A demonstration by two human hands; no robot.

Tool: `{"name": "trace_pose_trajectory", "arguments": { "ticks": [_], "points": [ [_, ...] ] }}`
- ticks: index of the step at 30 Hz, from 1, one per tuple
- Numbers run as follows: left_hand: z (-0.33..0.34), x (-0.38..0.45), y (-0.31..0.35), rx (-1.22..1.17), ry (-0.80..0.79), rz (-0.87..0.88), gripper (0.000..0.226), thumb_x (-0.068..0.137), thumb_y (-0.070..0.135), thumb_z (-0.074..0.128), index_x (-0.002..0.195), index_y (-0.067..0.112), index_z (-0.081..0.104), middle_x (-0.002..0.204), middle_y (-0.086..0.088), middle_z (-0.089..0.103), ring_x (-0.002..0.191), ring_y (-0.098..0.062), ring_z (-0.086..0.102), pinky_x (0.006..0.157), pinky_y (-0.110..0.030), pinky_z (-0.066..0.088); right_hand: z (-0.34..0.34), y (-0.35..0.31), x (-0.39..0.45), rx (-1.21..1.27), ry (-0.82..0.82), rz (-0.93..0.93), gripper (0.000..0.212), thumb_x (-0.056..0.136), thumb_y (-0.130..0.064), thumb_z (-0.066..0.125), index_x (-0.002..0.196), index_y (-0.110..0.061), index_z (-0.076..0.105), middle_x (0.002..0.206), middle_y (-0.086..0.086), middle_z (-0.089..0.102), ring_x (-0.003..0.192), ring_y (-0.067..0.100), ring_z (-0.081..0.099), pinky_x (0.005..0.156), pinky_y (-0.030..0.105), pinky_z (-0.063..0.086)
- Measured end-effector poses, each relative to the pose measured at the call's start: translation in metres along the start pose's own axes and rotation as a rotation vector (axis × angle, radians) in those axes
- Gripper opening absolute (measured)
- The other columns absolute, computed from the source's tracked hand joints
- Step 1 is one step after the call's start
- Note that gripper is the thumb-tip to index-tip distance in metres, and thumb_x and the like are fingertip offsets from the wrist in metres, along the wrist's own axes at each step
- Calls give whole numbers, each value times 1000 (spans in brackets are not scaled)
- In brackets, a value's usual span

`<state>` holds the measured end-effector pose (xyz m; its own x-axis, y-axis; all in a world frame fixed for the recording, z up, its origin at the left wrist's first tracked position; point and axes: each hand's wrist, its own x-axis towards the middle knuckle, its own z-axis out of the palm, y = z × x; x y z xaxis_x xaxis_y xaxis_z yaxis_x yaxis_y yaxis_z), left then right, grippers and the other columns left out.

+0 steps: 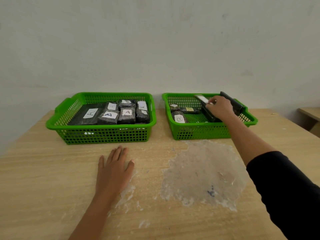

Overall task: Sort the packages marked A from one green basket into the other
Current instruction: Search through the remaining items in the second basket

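Two green baskets stand side by side at the back of the table. The left basket [102,134] holds several dark wrapped packages with white labels marked A [127,115]. In the right basket [199,132] lie a package marked B [179,118] and two smaller dark packages. My right hand [220,108] reaches into the right basket and grips a flat dark package [201,98] with a white label, tilted up on its edge. Its letter cannot be read. My left hand [115,168] rests flat on the table in front of the left basket, holding nothing.
A long dark package [232,102] leans against the right basket's far right rim. The wooden table [43,170] has a worn pale patch [202,172] in front of the right basket. A wall stands right behind the baskets. A second table's corner [310,115] shows at far right.
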<state>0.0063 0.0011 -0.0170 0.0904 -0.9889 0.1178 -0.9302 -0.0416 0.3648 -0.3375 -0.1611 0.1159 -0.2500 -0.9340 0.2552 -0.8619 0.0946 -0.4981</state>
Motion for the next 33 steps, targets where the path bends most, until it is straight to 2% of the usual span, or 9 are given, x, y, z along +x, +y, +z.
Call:
{"name": "trace_pose_trajectory", "arguments": {
  "ticks": [2,5,8,12,22,24,26,29,33],
  "points": [
    [1,1,-1,-6,2,0,59,98,47,25,152,31,8,161,12,1,148,-6,-3,121,-42,-5,5,-11,-4,-11,-115,-62,23,86,-18,64,108,-12,68,98,9,67,60,14,56,48,21,42],
    [1,1,-1,-5,0,-1,59,98,47,26,152,31,8,161,12,1,148,-5,-2,121,-42,-5,21,-19,-10,-157,-260,-67,25,85,-23,68,101,-4,72,101,13,72,74,19,59,66,29,52],
    [-1,0,1,-7,10,-11,59,98,47,26,152,31,9,161,12,2,148,-5,-2,121,-41,-4,32,-23,-13,-160,-362,-43,40,84,-29,70,111,0,68,112,15,68,98,27,61,88,36,49],
    [-2,-1,2,-12,3,-8,58,98,46,26,152,32,9,161,12,1,147,-4,-3,122,-41,-5,31,-24,-10,-217,-476,-45,34,92,-20,58,122,-5,64,132,13,58,119,31,54,102,40,44],
    [-4,-2,2,-21,2,-4,58,98,46,27,152,32,10,161,12,2,147,-4,-3,122,-41,-5,31,-20,-7,-209,-549,-46,38,90,-23,54,120,-2,65,132,14,59,119,33,56,106,46,41],
    [-3,-2,2,-20,1,-2,58,98,46,26,152,32,10,161,12,2,147,-4,-3,122,-41,-5,28,-19,-4,-151,-453,-76,34,91,-19,53,118,-4,67,128,13,62,109,29,60,100,37,45],
    [-3,-1,2,-13,0,-3,59,98,47,26,152,32,9,161,12,1,148,-5,-4,122,-42,-4,18,-14,2,-82,-192,-66,31,91,-17,53,117,-8,66,117,14,66,92,25,61,85,35,51],
    [-3,-1,2,22,-9,-2,59,98,48,23,152,32,6,161,12,-2,148,-6,-4,122,-42,-4,-5,5,14,-193,131,71,46,87,-15,52,132,-6,49,127,21,51,113,36,50,97,47,45],
    [-2,-1,3,48,-18,-3,59,98,47,21,152,32,4,161,11,-4,148,-7,-4,121,-42,-4,-16,47,19,-322,-7,277,60,92,-21,50,142,1,26,141,25,33,128,43,35,108,50,33]
  ]
}}
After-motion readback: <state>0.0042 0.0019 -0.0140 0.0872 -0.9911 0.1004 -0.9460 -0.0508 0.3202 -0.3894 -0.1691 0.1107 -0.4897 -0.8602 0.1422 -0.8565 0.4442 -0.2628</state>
